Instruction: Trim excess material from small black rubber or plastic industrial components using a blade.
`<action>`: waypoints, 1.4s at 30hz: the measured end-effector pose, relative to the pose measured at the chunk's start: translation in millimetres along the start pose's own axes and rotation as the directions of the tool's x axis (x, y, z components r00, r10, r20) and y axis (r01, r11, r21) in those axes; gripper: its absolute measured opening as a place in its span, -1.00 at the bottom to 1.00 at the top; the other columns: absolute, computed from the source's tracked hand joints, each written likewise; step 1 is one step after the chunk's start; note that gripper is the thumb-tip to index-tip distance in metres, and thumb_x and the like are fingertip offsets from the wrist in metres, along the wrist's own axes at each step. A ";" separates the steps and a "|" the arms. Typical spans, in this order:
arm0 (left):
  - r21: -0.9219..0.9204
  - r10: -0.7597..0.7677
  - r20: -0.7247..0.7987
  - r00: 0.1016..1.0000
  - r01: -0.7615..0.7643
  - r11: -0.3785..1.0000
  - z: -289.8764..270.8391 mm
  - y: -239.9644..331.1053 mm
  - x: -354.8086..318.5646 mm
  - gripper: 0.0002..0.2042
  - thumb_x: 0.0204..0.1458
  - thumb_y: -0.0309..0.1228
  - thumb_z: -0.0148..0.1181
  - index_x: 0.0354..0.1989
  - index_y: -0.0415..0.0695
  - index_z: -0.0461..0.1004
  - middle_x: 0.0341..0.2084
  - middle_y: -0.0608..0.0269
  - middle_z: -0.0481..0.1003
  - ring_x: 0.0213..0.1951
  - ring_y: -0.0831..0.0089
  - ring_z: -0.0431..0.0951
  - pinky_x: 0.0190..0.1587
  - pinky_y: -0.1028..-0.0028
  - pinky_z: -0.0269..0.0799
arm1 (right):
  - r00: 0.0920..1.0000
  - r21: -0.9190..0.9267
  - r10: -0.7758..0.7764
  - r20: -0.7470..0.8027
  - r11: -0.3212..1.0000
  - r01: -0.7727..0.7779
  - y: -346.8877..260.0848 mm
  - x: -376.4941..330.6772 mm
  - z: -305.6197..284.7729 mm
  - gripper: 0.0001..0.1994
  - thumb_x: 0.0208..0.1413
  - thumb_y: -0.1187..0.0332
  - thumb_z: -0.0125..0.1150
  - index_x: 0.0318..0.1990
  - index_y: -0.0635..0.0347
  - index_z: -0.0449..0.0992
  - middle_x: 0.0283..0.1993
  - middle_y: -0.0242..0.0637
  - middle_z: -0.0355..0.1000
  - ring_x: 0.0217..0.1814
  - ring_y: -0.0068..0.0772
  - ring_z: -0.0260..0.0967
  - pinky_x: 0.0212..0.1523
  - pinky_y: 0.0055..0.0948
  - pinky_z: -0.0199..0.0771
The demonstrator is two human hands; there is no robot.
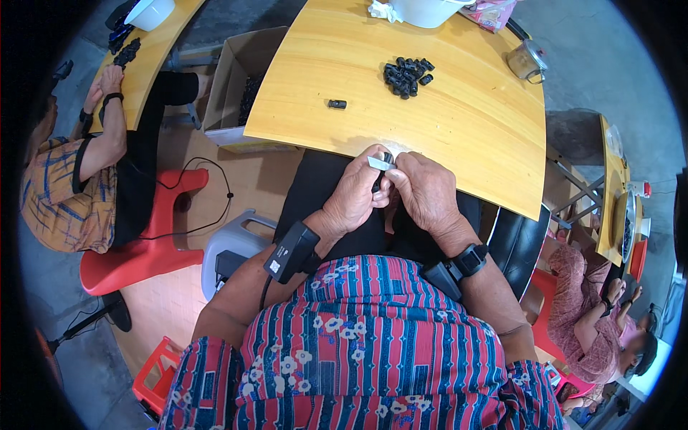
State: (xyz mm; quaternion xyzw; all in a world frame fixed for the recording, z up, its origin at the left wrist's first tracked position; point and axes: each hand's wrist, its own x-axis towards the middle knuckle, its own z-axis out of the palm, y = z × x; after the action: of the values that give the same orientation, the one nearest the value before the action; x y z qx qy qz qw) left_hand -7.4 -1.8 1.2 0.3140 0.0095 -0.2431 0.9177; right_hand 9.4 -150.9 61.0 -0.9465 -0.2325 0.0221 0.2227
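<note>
My left hand (356, 195) and my right hand (424, 190) meet at the near edge of the yellow wooden table (466, 122). Together they pinch a small black part (380, 179) with a thin white strip (380, 163) across its top. Both wrists wear black strapped devices. A pile of several small black parts (407, 75) lies further out on the table, and one single black part (337, 104) lies apart to its left.
A white bowl (426, 11) and a metal pot (527, 61) stand at the table's far side. A cardboard box (244, 86) sits on the floor at left. A person on a red stool (143, 251) works at left, another person (595, 322) at right.
</note>
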 end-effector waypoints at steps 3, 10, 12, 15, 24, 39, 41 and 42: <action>0.007 0.011 -0.031 0.999 -0.011 1.000 1.1 0.0 -1.0 -0.80 0.28 -0.15 -0.13 -0.23 0.01 0.29 -0.49 0.50 0.26 -0.54 0.75 0.17 -0.55 0.72 0.06 | 1.000 0.004 0.027 0.007 1.000 -0.027 -3.0 0.3 -1.0 -0.72 0.18 0.13 0.02 -0.38 0.16 0.40 -0.40 -0.17 0.41 -0.29 -0.04 0.41 -0.27 -0.16 0.41; 0.051 -0.029 -0.067 0.997 0.032 0.998 15.7 5.2 -3.9 -0.80 0.29 -0.17 -0.18 -0.19 0.00 0.28 -0.55 0.48 0.23 -0.57 0.73 0.16 -0.55 0.70 0.07 | 0.984 0.093 0.170 -0.043 0.982 -0.166 3.4 1.7 5.8 -0.72 0.20 0.13 0.00 -0.38 0.15 0.41 -0.39 -0.15 0.41 -0.29 0.00 0.40 -0.29 -0.15 0.39; 0.036 -0.004 -0.044 0.999 0.005 0.999 12.3 5.9 -3.5 -0.80 0.30 -0.17 -0.19 -0.19 0.00 0.28 -0.55 0.47 0.23 -0.57 0.72 0.16 -0.55 0.70 0.07 | 0.990 0.208 0.086 -0.109 0.976 -0.062 7.4 -2.3 6.3 -0.75 0.18 0.16 0.03 -0.38 0.14 0.41 -0.40 -0.16 0.40 -0.30 -0.01 0.39 -0.29 -0.17 0.38; 0.049 0.034 -0.014 0.999 -0.033 0.998 7.6 3.8 -3.2 -0.79 0.30 -0.17 -0.21 -0.20 0.00 0.28 -0.56 0.46 0.22 -0.58 0.71 0.15 -0.55 0.70 0.06 | 0.998 0.130 -0.005 -0.064 0.991 0.013 9.7 -6.2 4.2 -0.75 0.15 0.15 0.06 -0.38 0.15 0.40 -0.41 -0.17 0.39 -0.31 -0.03 0.39 -0.29 -0.18 0.39; 0.062 0.026 -0.046 0.999 -0.023 0.998 7.3 5.0 -2.8 -0.81 0.29 -0.18 -0.17 -0.22 -0.01 0.27 -0.49 0.46 0.24 -0.56 0.72 0.14 -0.55 0.71 0.04 | 0.998 0.060 -0.044 -0.036 0.997 0.046 6.5 -6.1 1.3 -0.71 0.15 0.10 0.05 -0.36 0.15 0.40 -0.39 -0.18 0.37 -0.29 -0.04 0.38 -0.28 -0.19 0.40; 0.075 0.028 -0.036 0.999 -0.026 0.997 3.8 0.8 -1.2 -0.84 0.26 -0.21 -0.13 -0.22 -0.01 0.28 -0.49 0.50 0.23 -0.52 0.75 0.16 -0.55 0.72 0.03 | 0.998 0.032 -0.051 -0.049 0.998 0.052 4.9 -5.9 1.3 -0.68 0.17 0.06 0.01 -0.37 0.15 0.38 -0.41 -0.18 0.36 -0.31 -0.04 0.38 -0.30 -0.19 0.40; 0.051 0.040 -0.051 0.998 -0.038 0.998 5.7 1.5 -0.3 -0.79 0.27 -0.17 -0.08 -0.24 -0.05 0.27 -0.58 0.44 0.26 -0.60 0.76 0.18 -0.62 0.74 0.08 | 0.997 0.036 -0.051 -0.057 0.998 0.053 4.8 -5.7 1.7 -0.69 0.17 0.07 0.01 -0.37 0.15 0.38 -0.41 -0.18 0.36 -0.32 -0.04 0.38 -0.29 -0.19 0.40; 0.051 0.040 -0.050 0.998 -0.037 0.998 6.3 1.8 -0.4 -0.79 0.27 -0.17 -0.08 -0.24 -0.05 0.27 -0.58 0.44 0.26 -0.60 0.76 0.18 -0.62 0.74 0.08 | 0.997 0.039 -0.051 -0.064 0.998 0.054 4.7 -5.7 1.6 -0.69 0.17 0.08 0.02 -0.37 0.16 0.38 -0.41 -0.17 0.36 -0.32 -0.04 0.39 -0.29 -0.18 0.40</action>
State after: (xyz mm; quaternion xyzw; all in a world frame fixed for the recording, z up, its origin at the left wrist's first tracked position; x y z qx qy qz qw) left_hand -7.8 -4.0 7.3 0.3432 0.0209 -0.2174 0.9135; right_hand 6.1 -156.5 57.1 -0.9356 -0.2495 -0.0089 0.2497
